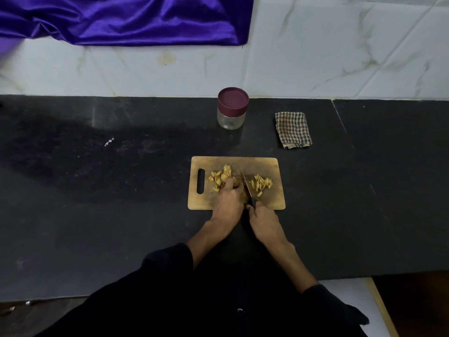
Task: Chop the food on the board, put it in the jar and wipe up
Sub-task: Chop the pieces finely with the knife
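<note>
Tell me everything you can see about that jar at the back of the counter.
The jar is small and round, with a clear body that looks like glass or plastic and a maroon lid closed on top. It appears empty. It stands upright on the dark counter near the wall, behind the board and left of the checked cloth. Nothing else touches it.

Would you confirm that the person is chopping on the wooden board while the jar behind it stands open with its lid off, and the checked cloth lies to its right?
Not quite: the head view shows the jar closed, its maroon lid on. The rest holds: the right hand works the knife on the wooden board, and the checked cloth lies right of the jar.
</note>
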